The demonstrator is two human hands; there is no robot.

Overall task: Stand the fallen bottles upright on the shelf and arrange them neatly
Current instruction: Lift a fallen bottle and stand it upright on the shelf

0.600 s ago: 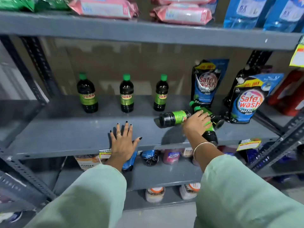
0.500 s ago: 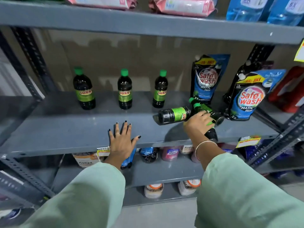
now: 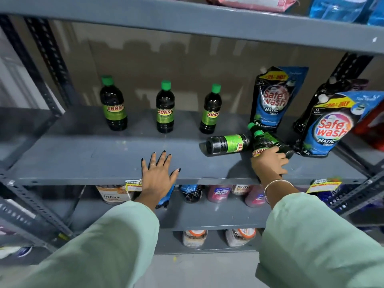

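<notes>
A grey metal shelf (image 3: 83, 163) is seen from above, with three dark plastic bottles with green caps and green "Sunny" labels standing upright in a spaced row toward its back: a left bottle (image 3: 113, 104), a middle bottle (image 3: 165, 109) and a right bottle (image 3: 211, 111). Two blue "Safe wash" refill pouches (image 3: 274, 100) are propped at the right end. Just in front of them, one fallen bottle (image 3: 227, 144) is laid on its side, long axis running roughly left to right, base toward the left and cap (image 3: 251, 126) toward the pouches. A second fallen bottle (image 3: 268, 142) is tilted, cap up and away, base near the shelf's front edge. Compared with half a second earlier, this second bottle is raised slightly more, and more of its label is exposed. The right hand (image 3: 270, 163) is wrapped around its lower body. The left hand (image 3: 159, 175) is pressed flat, fingers spread wide, on the shelf's front edge, holding nothing.
</notes>
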